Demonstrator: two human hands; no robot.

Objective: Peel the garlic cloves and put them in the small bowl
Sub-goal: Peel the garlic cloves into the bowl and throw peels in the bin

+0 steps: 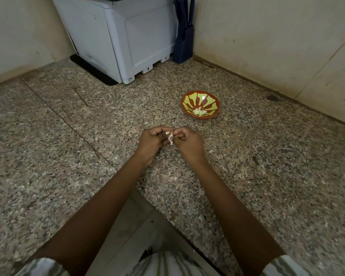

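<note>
Peeling step in hand. We hold one garlic clove point(168, 133) above the counter point(68, 156): left hand point(153, 141) pinches the clove with curled fingers, right hand point(188, 141) pinches a strip of loose skin point(170, 140) hanging from it. The small bowl point(200, 104), well ahead to the right, holds several peeled cloves point(200, 111). Next, we judge: strip the skin clear, then carry the clove to the bowl.

You face a speckled granite tabletop point(68, 126) wrapping an L-shaped corner. At 12 o'clock a pale grey appliance point(124, 36) stands on a black mat point(88, 66), with a dark blue knife block point(183, 44) just beside it at 1 o'clock. Cream walls point(267, 36) rise at 10 and 2 o'clock. Pale floor tiles point(139, 226) show at 6 o'clock.
</note>
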